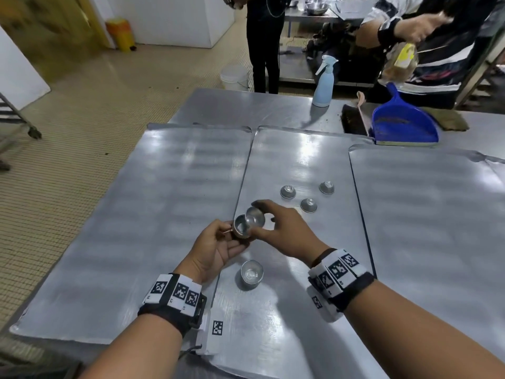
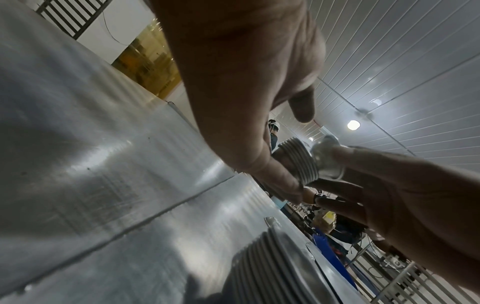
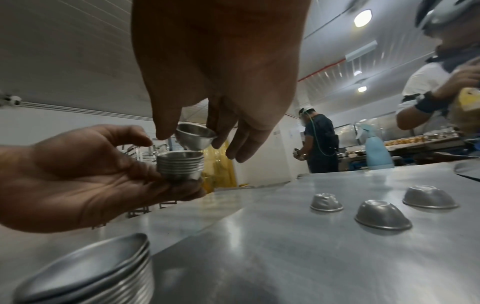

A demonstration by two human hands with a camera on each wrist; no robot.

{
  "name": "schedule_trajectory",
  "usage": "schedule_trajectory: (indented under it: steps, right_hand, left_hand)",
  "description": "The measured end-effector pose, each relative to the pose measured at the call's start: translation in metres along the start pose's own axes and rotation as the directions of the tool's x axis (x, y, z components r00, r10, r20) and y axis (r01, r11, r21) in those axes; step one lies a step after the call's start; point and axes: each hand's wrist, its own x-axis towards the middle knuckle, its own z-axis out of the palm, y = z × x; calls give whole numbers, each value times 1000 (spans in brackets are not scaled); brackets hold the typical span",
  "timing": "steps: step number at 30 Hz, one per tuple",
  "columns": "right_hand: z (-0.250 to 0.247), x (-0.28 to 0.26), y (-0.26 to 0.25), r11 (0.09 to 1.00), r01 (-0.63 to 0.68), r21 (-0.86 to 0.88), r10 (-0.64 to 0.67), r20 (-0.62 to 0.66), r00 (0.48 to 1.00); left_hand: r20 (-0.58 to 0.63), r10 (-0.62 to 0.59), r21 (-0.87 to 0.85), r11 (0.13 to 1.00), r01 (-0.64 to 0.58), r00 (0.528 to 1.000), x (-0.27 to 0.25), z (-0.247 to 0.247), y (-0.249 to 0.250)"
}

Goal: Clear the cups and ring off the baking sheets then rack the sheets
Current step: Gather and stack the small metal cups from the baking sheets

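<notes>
Three small upturned metal cups (image 1: 308,205) are sitting apart on the middle baking sheet (image 1: 300,160), towards its far half, with a second stack of nested metal cups (image 1: 252,274) standing nearer its front left edge. Above that sheet's left edge the left hand (image 1: 216,248) is cradling a short stack of ribbed metal cups (image 1: 241,228) in curled fingers, while the right hand (image 1: 287,231) is pinching a single shiny metal cup (image 1: 255,217), tilted over the stack's mouth. Two more flat steel baking sheets (image 1: 142,214) are flanking the middle one on the steel worktop (image 1: 246,105). A pale blue spray bottle (image 1: 323,83) and blue plastic dustpan (image 1: 404,124) are lying along the far edge, where two people are standing on the tiled floor.
</notes>
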Motion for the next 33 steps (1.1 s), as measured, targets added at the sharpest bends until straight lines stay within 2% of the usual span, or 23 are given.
schedule_trajectory:
  steps: [4,10,12,15,19,21,24,28,33]
  right_hand:
    - [8,-6,-1,998,18,-53,-15,69,997]
    - [3,-15,9,1000,4,-16,-3,92,996]
    - [-6,-18,16,999,-27,28,24,97,995]
    - [-26,-19,33,990,-135,35,134,34,990]
    - [-50,-3,74,953,-280,-116,264,-140,954]
    - [-59,8,93,915,-336,-225,298,-186,936]
    - [-65,26,115,856,-375,-356,346,-146,927]
    - [-60,42,131,821,-358,-446,382,-38,923]
    - [-46,44,133,825,-323,-463,316,-95,944]
  left_hand:
    - [-15,0,-4,1000,-1,1000,-5,7,-4]
    - [6,68,135,989,-68,998,-5,13,-16]
    - [-20,97,167,982,-93,995,-1,15,-19]
    - [-88,113,221,971,-91,990,9,17,-20]
    - [-147,132,282,956,-87,980,21,17,-24]
    - [-149,128,305,949,-78,980,25,15,-24]
    - [-129,114,370,927,-59,985,29,14,-23]
    - [-111,105,419,906,-49,988,32,12,-19]
    - [-99,108,396,916,-61,989,39,6,-16]
